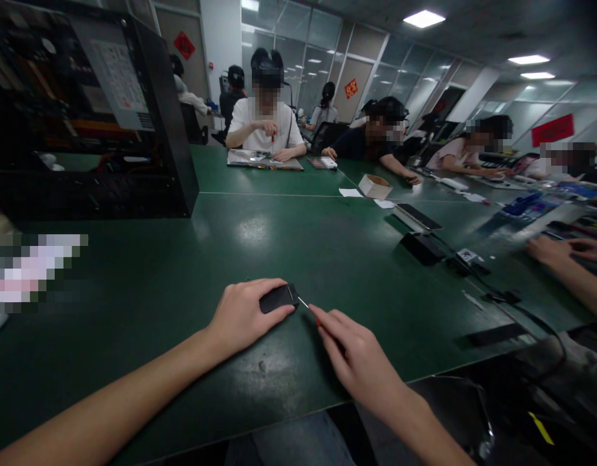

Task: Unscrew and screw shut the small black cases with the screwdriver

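On the green tabletop lies a small black box-shaped device, its exact kind unclear. My left hand grips it from the left, with the thumb along its near side and the fingers on the far side. A screwdriver with a thin metal shaft and a red handle is pinched in my right hand. Its tip is at the device's right end; whether it touches I cannot tell. Most of the handle is hidden by my fingers.
An open black computer case stands at the left. To the right are a flat dark device, a black box, cables and a small carton. Across the table a person works; another person's hands rest at right.
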Motion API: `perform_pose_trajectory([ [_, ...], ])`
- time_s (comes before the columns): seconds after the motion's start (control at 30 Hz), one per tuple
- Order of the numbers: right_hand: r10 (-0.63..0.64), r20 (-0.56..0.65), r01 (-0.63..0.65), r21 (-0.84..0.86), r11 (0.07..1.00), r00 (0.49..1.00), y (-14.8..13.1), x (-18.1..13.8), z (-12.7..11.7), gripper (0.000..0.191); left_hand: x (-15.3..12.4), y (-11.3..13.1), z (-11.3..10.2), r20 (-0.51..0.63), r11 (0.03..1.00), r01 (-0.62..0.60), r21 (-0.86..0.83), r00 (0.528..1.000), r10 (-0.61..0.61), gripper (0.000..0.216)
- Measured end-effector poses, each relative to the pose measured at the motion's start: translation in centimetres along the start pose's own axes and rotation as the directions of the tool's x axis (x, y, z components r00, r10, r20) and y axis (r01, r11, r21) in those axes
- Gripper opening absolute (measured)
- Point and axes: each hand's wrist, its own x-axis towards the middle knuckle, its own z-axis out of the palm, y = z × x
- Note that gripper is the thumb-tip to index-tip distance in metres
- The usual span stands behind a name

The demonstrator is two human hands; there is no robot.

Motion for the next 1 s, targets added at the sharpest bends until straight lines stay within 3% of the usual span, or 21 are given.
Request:
perform_pose_trajectory([
  [0.1, -0.091, 0.171, 0.102, -0.053, 0.993, 0.981, 1.8, 1.9, -2.9, 0.035, 0.1, -0.2, -0.4, 0.042, 0.999, -0.009, -0.042, 0.999, 0.01, 0.036],
  [0.23, -0.211, 0.346, 0.232, -0.02, 0.972, 0.914, 4.1, 4.8, -5.2, 0.031, 0.1, -0.3, -0.8, 0.094, 0.987, -0.081, -0.139, 0.991, 0.094, 0.036],
  [0.5, -0.434, 0.44, 0.49, -0.016, 0.872, 0.786, 6.7, 8.9, -5.6, 0.032, 0.3, -0.6, -1.3, 0.152, 0.976, -0.118, -0.183, 0.977, 0.147, 0.036],
  [0.63, -0.507, 0.427, 0.564, -0.011, 0.825, 0.749, 7.6, 10.0, -4.7, 0.03, 0.3, -0.9, -1.5, 0.134, 0.976, -0.128, -0.176, 0.979, 0.152, 0.037],
  [0.87, -0.541, 0.206, 0.515, 0.167, 0.841, 0.816, 8.8, 9.0, -1.7, 0.024, 0.5, -0.9, -1.6, 0.122, 0.98, -0.126, -0.156, 0.982, 0.146, 0.036],
  [1.0, -0.551, 0.196, 0.544, 0.089, 0.834, 0.812, 8.3, 8.6, -2.2, 0.023, 0.6, -0.9, -1.7, 0.139, 0.98, -0.108, -0.165, 0.981, 0.132, 0.037],
])
